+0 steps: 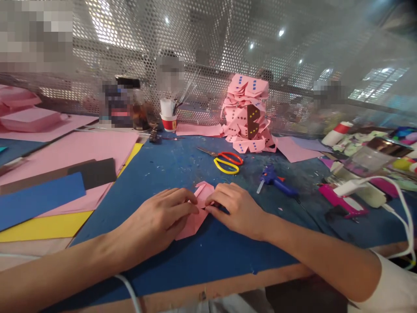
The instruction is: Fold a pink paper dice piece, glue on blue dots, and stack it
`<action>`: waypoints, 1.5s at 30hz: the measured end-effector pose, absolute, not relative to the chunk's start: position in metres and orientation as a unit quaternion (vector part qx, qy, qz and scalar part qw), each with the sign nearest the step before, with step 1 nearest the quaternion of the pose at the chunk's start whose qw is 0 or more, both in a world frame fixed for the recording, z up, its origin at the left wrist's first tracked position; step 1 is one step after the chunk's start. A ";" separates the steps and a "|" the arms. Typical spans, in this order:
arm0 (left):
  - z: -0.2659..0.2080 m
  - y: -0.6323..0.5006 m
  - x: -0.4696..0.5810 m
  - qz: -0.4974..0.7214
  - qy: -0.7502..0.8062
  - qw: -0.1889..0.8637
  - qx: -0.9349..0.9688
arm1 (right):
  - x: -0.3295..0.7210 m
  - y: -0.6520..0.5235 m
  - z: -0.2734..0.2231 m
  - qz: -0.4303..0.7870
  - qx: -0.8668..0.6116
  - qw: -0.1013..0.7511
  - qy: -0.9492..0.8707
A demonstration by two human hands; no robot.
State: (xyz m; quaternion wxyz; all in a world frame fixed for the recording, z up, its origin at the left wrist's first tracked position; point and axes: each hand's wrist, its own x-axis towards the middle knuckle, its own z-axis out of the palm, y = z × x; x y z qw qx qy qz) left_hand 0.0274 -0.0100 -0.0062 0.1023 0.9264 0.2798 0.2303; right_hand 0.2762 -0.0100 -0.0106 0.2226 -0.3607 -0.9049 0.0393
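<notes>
Forearms: the bare left forearm [74, 263] crosses the lower left; the right one ends in a white sleeve [387, 287] at lower right.
Bench: blue top [176, 167] with a brown near edge; a white cable [127, 289] hangs over it at left.
Folded pink paper: the piece [193, 225] lies on the bench between the hands, a narrow folded strip at its far end.
Left hand: the hand [159, 219] is half curled, fingertips on the paper's left side; its thumb is hidden, so I cannot tell whether it pinches.
Right hand: thumb and forefinger of the hand [236, 208] are nearly together, pinching the paper's right edge.
Scissors: red-and-yellow handled pair [226, 163] beyond the hands, blades pointing left.
Glue gun: blue [276, 182], to the right of the scissors.
Pink stack: folded pieces [247, 93] with blue, dark and yellow marks, piled near the perforated screen [208, 48].
Left sheets: pink [74, 150], blue [45, 198], black [102, 174] and yellow [55, 226], overlapping.
Cup: red and white [168, 123], holding sticks.
</notes>
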 end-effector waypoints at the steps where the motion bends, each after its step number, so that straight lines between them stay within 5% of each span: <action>1: -0.007 -0.010 0.027 0.239 0.283 0.106 0.923 | 0.276 -0.010 -0.010 0.042 -0.363 0.223 -0.904; 45: -0.010 -0.012 0.022 0.235 0.326 0.092 0.911 | 0.273 -0.006 -0.004 0.129 -0.396 0.201 -0.887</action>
